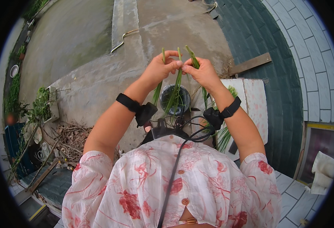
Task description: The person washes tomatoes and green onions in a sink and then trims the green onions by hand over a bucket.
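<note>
My left hand (166, 65) grips long green leafy stalks (179, 77), one bunch between thumb and fingers and another hanging down past the palm. My right hand (200, 69) is shut on a further bunch of green stalks (194, 58), its thumb and fingertips meeting those of my left hand. The leaf ends droop below both hands. Under them stands a dark round bucket (189, 97), and some leaves hang over its mouth; its contents are partly hidden. More green stalks (225, 138) lie on a pale board at the right, partly behind my right forearm.
The pale board (255, 108) stands beside a dark green tiled strip, with a wooden plank (251, 64) beyond it. A pile of dry twigs (74, 139) and a white planter (53, 104) are at the left. A bent pipe (123, 40) lies ahead. Black cables hang near my waist.
</note>
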Demonstrator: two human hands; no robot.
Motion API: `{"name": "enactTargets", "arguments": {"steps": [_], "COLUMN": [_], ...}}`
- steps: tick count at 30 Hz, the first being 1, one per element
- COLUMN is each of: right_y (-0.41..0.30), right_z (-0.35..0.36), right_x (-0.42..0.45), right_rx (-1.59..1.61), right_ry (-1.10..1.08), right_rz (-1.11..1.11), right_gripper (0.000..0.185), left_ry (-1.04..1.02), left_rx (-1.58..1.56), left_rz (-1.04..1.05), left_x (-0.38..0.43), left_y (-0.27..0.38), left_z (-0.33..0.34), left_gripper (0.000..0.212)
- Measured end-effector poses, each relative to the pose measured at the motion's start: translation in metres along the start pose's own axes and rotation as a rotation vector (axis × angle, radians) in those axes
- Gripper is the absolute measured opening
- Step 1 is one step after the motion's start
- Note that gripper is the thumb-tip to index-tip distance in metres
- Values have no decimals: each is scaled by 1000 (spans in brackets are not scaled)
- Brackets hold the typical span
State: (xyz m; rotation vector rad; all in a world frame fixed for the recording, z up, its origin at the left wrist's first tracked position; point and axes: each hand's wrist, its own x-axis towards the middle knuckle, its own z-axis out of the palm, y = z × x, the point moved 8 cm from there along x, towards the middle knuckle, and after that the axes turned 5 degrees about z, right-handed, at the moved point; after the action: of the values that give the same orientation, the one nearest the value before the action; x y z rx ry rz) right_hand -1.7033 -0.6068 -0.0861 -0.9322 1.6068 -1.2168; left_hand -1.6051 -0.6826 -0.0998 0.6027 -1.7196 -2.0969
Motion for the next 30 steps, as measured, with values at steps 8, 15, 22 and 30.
{"name": "enactTargets", "arguments": {"steps": [8, 15, 22, 30], "right_y": [-3, -20, -3, 29], "right_z": [-9, -46, -68, -65], "right_x": [1, -3, -10, -6], "right_rx": [-127, -179, -137, -218], "right_ry": [106, 349, 494, 396], "right_rz": [-58, -201, -165, -53], "right_gripper": [15, 15, 14, 15], "left_ry": [27, 19, 24, 54], "left_rx": [-37, 79, -20, 61], "left_rz": [34, -1, -35, -142], "left_x": [-3, -11, -17, -26], "left_y": [-21, -27, -28, -23], "left_z": [2, -6, -14, -22], "left_gripper": [40, 18, 16, 16]}}
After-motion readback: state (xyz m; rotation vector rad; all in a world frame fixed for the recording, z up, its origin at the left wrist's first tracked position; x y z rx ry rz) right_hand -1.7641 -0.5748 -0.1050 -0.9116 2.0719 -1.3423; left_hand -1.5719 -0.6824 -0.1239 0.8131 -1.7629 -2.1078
